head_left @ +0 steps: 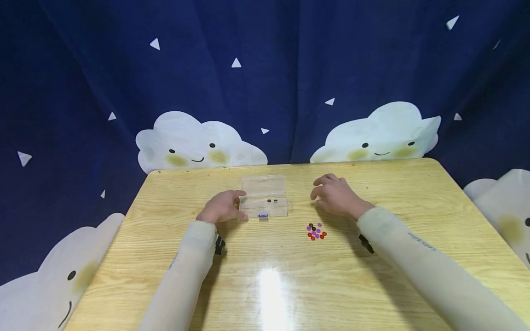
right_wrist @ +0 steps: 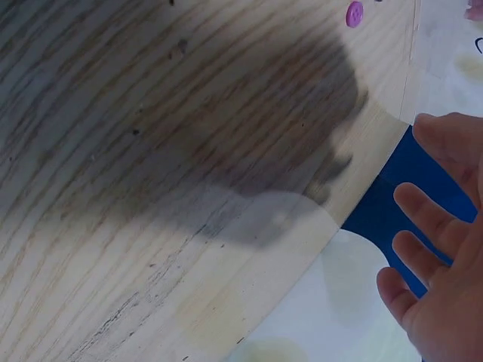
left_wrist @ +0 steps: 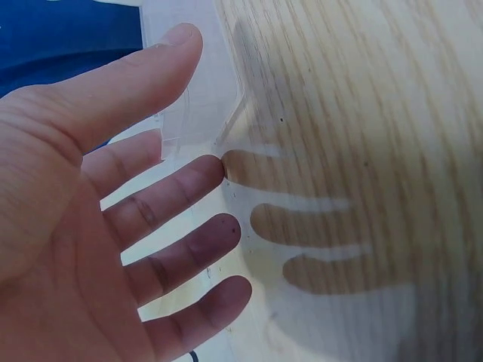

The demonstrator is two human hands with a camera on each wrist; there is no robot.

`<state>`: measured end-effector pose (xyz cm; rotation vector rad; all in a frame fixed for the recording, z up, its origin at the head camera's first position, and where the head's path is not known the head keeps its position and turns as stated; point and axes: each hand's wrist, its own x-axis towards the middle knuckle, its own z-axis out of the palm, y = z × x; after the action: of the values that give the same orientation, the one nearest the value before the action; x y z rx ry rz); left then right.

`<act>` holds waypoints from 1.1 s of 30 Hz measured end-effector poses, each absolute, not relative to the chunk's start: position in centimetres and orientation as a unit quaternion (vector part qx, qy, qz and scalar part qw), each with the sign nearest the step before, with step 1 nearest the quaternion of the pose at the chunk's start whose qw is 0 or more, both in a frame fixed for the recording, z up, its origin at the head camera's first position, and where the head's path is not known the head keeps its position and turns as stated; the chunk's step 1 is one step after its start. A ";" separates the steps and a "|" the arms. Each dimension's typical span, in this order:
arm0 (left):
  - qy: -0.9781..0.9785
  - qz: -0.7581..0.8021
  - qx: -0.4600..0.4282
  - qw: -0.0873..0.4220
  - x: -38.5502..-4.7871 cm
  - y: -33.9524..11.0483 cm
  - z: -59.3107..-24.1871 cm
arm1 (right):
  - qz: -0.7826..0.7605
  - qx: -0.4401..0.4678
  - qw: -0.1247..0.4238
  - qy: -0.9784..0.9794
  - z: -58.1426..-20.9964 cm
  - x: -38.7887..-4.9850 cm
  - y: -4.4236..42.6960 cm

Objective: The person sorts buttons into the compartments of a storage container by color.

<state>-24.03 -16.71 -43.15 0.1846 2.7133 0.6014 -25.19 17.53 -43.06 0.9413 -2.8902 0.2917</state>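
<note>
A clear plastic box (head_left: 271, 210) lies on the table with its lid (head_left: 263, 185) laid back and a blue-marked latch in front. Two black buttons (head_left: 272, 201) sit inside. My left hand (head_left: 221, 207) holds the box's left end between thumb and index finger, the other fingers stretched loosely; in the left wrist view the thumb (left_wrist: 170, 56) overlaps the clear plastic. Right of the box, my right hand (head_left: 337, 195) hovers with slightly bent, spread fingers and nothing visible in them. Nearer me lies a cluster of red, purple and dark buttons (head_left: 318, 231); one purple button (right_wrist: 355, 13) shows in the right wrist view.
The wooden table (head_left: 165, 257) reaches back to a dark blue curtain (head_left: 281, 82) printed with white clouds and triangles. Glare lies on the table's near middle. Each wrist has a dark strapped device beneath the pale sleeve.
</note>
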 end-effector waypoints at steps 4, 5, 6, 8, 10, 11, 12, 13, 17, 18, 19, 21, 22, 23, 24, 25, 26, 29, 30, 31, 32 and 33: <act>0.958 0.215 0.062 0.178 -24.0 -16.7 -43.2 | 0.094 0.308 0.024 -0.946 -43.2 -25.0 17.3; 0.958 0.214 0.062 0.178 -24.0 -16.7 -43.2 | 0.096 0.309 0.021 -0.946 -43.2 -24.9 17.3; 0.958 0.215 0.062 0.178 -23.9 -16.7 -43.2 | 0.098 0.310 0.018 -0.946 -43.2 -24.8 17.3; 0.959 0.213 0.063 0.178 -23.9 -16.7 -43.3 | 0.100 0.311 0.011 -0.945 -43.3 -24.5 17.2; 0.959 0.210 0.064 0.178 -23.9 -16.7 -43.3 | 0.104 0.316 0.005 -0.943 -43.4 -24.2 17.1; 0.960 0.208 0.064 0.177 -24.0 -16.7 -43.3 | 0.106 0.319 0.002 -0.942 -43.4 -24.0 17.0; 0.960 0.207 0.064 0.177 -24.0 -16.7 -43.3 | 0.109 0.320 -0.002 -0.941 -43.5 -23.8 16.9; 0.961 0.205 0.065 0.176 -24.0 -16.7 -43.3 | 0.110 0.324 -0.004 -0.940 -43.5 -23.7 16.9; 0.962 0.200 0.068 0.173 -24.1 -16.7 -43.4 | 0.113 0.337 -0.007 -0.935 -43.7 -23.0 16.6; 0.963 0.198 0.070 0.172 -24.1 -16.7 -43.4 | 0.112 0.341 -0.006 -0.933 -43.7 -22.9 16.6; 0.963 0.195 0.073 0.171 -24.1 -16.7 -43.5 | 0.109 0.345 -0.003 -0.932 -43.7 -22.8 16.5; 0.964 0.192 0.077 0.168 -24.1 -16.8 -43.5 | 0.105 0.350 -0.001 -0.931 -43.9 -22.6 16.5; 0.964 0.191 0.079 0.167 -24.1 -16.8 -43.5 | 0.103 0.354 0.001 -0.930 -43.9 -22.5 16.4; 0.964 0.190 0.081 0.166 -24.1 -16.8 -43.5 | 0.100 0.357 0.005 -0.929 -44.0 -22.4 16.4; 0.964 0.190 0.083 0.165 -24.1 -16.9 -43.5 | 0.097 0.360 0.007 -0.928 -44.1 -22.4 16.5; 0.964 0.191 0.084 0.165 -24.1 -16.9 -43.6 | 0.096 0.361 0.009 -0.928 -44.2 -22.4 16.5; 0.964 0.192 0.085 0.165 -24.1 -16.9 -43.6 | 0.094 0.362 0.010 -0.927 -44.3 -22.4 16.5; 0.962 0.199 0.086 0.166 -24.0 -17.0 -43.6 | 0.098 0.356 0.007 -0.929 -44.4 -22.5 16.7; 0.962 0.201 0.086 0.167 -24.0 -17.0 -43.5 | 0.100 0.352 0.004 -0.931 -44.4 -22.5 16.7; 0.961 0.203 0.085 0.167 -24.0 -17.0 -43.5 | 0.102 0.349 0.002 -0.932 -44.4 -22.6 16.7; 0.961 0.204 0.084 0.167 -24.0 -17.0 -43.5 | 0.104 0.346 0.001 -0.932 -44.5 -22.6 16.7; 0.961 0.205 0.083 0.168 -24.0 -17.0 -43.5 | 0.107 0.344 0.000 -0.933 -44.5 -22.6 16.8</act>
<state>-23.97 -16.99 -43.48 0.2363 2.7325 0.5844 -22.64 16.75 -44.48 1.0803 -2.9319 0.3348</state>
